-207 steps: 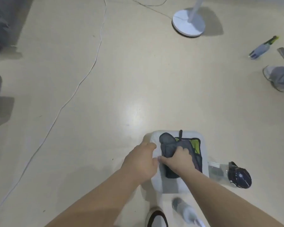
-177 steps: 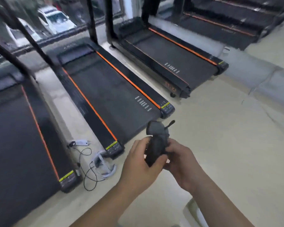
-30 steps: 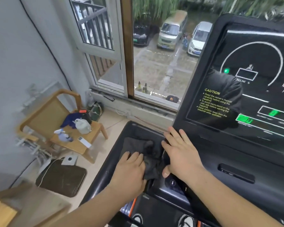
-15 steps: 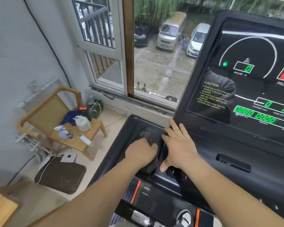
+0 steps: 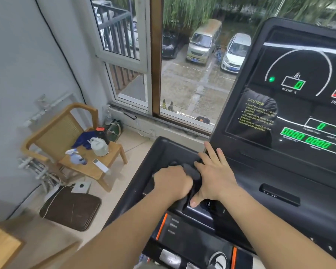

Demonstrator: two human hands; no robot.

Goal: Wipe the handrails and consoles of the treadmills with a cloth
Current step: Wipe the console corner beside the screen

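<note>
Head view: the left hand curls its fingers over a bunched dark cloth in the console tray. The right hand lies flat just right of it, fingers spread wide. Its thumb sits beside the buttons, so a slip could press one. The wad shows no clear long axis or heading.

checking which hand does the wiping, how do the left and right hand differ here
The left hand is curled in a grip on the dark cloth; the right hand lies flat, fingers spread. The left hand sits nearer the outer edge of the console, the right hand nearer the screen. Both rest on the console, side by side.
</note>
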